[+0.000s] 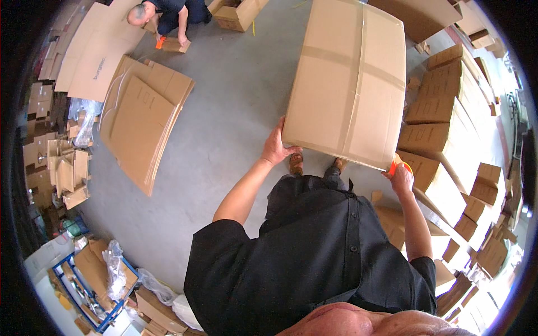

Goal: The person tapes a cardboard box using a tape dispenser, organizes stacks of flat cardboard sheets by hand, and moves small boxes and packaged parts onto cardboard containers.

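At one o'clock in the view, the large taped carton (328, 92) spans the well-parted hands, the left hand (277, 145) clamped on its seven-o'clock corner and the right hand (401, 179) around an orange tool (393, 167) at its five-o'clock corner, probably to steady both sides.

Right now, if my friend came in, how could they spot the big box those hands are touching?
On the grey floor, find the person's black shirt. Just beyond it, the large tan cardboard carton has the left hand and right hand at its near corners. Unlike the cartons lined up at right, it has both hands on it and crossing tape strips on top.
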`<state>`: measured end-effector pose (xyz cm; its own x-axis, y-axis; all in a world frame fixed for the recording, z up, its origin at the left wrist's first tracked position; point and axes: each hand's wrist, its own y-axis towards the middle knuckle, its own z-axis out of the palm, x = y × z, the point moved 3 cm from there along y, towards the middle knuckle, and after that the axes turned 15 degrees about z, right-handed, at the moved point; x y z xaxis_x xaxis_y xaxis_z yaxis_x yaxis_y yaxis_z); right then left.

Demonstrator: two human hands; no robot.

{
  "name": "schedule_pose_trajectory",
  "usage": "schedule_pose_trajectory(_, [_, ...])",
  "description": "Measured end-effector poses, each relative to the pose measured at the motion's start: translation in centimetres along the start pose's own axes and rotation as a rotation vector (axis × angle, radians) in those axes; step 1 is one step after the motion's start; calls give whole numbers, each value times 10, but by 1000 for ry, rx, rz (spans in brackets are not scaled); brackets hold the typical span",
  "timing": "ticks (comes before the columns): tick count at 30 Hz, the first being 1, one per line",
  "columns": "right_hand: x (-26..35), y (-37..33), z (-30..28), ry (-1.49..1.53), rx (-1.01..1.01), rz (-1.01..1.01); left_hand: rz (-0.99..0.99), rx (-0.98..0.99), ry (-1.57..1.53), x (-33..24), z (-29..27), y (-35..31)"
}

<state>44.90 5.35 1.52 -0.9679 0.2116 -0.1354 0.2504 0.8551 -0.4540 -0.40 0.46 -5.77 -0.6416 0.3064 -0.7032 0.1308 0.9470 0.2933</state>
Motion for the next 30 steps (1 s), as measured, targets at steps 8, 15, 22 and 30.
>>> schedule_pose_trajectory(8, [7,-3,-5,5,27,-27,-42,134,-208,13,-4,18])
schedule_pose_trajectory(15, [25,-4,2,85,25,-44,-266,223,-510,54,27,2])
schedule_pose_trajectory(22, [22,-4,31,89,90,225,-477,517,-19,87,45,-42])
schedule_pose_trajectory(30, [53,-66,11,-78,365,-20,-630,282,-788,-17,-4,-24])
